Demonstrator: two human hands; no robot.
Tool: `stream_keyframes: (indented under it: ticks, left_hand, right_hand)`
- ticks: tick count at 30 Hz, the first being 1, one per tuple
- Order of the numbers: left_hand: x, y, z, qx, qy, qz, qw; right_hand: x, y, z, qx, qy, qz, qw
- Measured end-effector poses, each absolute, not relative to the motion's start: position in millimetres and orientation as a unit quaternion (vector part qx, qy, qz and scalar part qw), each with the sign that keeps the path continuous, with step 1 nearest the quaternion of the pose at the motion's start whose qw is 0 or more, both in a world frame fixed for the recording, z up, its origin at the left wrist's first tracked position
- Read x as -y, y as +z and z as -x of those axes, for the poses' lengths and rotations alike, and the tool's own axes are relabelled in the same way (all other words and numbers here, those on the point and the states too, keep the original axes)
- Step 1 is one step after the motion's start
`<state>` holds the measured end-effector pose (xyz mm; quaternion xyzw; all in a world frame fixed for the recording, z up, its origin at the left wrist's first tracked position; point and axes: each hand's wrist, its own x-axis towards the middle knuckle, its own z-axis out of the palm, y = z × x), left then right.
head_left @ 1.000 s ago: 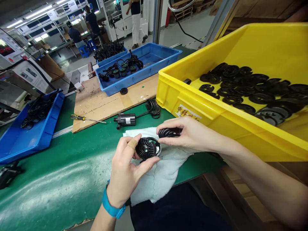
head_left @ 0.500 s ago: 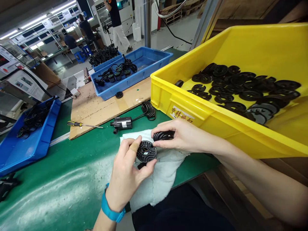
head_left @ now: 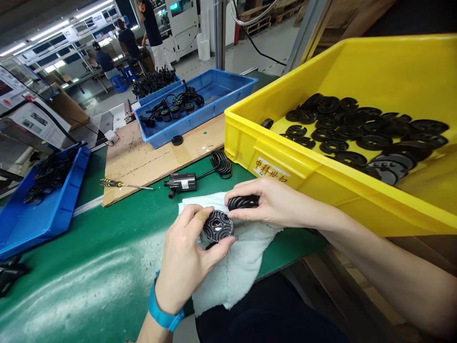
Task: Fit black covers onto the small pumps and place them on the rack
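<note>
We locate the round black part (head_left: 218, 226) just below the centre of the frame, its grooved face visible. Our left hand (head_left: 185, 252) pinches its edge between thumb and fingers. Our right hand (head_left: 273, 202), beside it, is closed around a coiled black cable (head_left: 243, 203). Below both we find a pale cloth (head_left: 243, 262). Left of centre, a screwdriver (head_left: 121, 184) lies partly over a cardboard sheet (head_left: 153, 162), near a black cylindrical unit (head_left: 183, 182). At right we note a yellow bin (head_left: 342, 195); at upper centre, a blue tray (head_left: 200, 117).
</note>
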<state>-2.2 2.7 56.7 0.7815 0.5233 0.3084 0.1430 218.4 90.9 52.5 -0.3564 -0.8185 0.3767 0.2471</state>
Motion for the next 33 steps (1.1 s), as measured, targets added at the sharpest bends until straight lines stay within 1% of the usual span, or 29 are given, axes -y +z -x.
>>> stream_keyframes:
  ticks: [5, 14, 17, 20, 24, 29, 33]
  left_hand:
    - [-1, 61, 3, -0.535, 0.305, -0.767, 0.179]
    - [-2, 55, 2, -0.537, 0.326, -0.755, 0.189]
    - [-2, 51, 2, -0.533, 0.339, -0.749, 0.198]
    - [-3, 50, 2, -0.528, 0.348, -0.745, 0.211]
    - [-3, 50, 1, -0.532, 0.351, -0.737, 0.224]
    - [-3, 49, 0, -0.533, 0.354, -0.731, 0.237]
    - [-3, 45, 1, -0.529, 0.374, -0.723, 0.238]
  right_hand:
    - [-91, 54, -218, 0.823, 0.371, 0.356, 0.241]
    - [-93, 55, -219, 0.825, 0.373, 0.355, 0.231]
    - [-92, 56, -220, 0.831, 0.357, 0.362, 0.227]
    - [-91, 58, -222, 0.851, 0.308, 0.364, 0.219]
    - [-88, 65, -222, 0.89, 0.206, 0.352, 0.203]
    - [-81, 80, -215, 0.92, 0.091, 0.345, 0.16]
    - [-79, 85, -210, 0.926, 0.055, 0.341, 0.15]
